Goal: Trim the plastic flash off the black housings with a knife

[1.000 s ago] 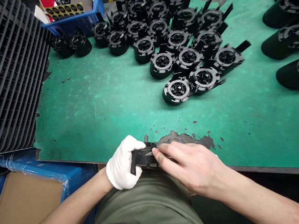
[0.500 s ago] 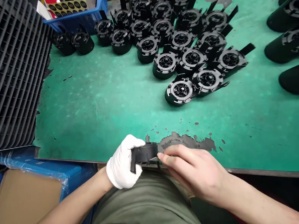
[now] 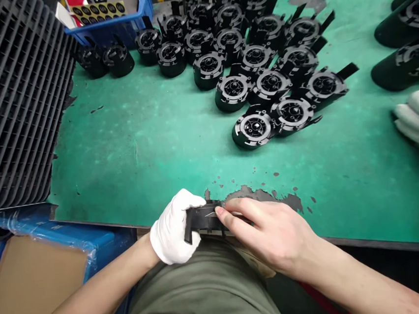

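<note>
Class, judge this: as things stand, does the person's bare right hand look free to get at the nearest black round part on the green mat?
Probably yes: bare green mat lies between the right hand and the nearest round part, though its fingers are on the black piece.

— How are the hands set?
— The left hand (image 3: 172, 232), in a white glove, is curled closed, knuckles up, low in front of the body. The bare right hand (image 3: 272, 235) meets it from the right, thumb and forefinger pinched together.
— And the arms?
— Both forearms bare, angling inward from either side.
</note>
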A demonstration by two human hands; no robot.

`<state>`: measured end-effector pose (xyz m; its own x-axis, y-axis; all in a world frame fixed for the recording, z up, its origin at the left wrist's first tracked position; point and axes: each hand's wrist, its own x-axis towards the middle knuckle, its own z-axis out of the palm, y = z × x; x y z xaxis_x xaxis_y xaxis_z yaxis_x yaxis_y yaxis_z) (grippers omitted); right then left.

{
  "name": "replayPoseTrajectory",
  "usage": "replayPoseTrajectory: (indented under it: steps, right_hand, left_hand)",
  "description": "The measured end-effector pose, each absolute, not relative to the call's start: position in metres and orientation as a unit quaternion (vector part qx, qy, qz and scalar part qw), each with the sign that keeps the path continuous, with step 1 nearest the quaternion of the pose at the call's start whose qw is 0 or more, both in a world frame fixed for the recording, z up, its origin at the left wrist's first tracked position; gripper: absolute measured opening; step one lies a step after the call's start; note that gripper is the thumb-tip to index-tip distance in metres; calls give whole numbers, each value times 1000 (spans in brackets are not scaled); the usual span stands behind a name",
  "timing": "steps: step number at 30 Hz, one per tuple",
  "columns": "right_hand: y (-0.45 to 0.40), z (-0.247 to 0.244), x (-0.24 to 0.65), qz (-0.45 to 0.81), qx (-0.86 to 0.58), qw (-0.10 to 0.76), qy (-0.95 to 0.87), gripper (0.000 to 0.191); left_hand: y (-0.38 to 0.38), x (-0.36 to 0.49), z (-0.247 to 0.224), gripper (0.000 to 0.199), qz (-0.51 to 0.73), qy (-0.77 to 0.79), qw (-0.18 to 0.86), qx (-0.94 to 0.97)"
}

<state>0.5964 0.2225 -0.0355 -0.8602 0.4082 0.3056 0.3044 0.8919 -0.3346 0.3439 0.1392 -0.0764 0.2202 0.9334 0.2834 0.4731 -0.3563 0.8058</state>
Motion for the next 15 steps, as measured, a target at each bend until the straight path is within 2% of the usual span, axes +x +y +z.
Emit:
replayPoseTrajectory:
  steps: [9,15]
  right_hand:
    - [215,-27,598,126,-143,194,-962,19]
    - [198,-16,601,256,-108,129,-952,16]
  left_hand:
    - [142,344,-76,74,393,471,283,737]
    - [141,346,-74,70,404,494,305,707]
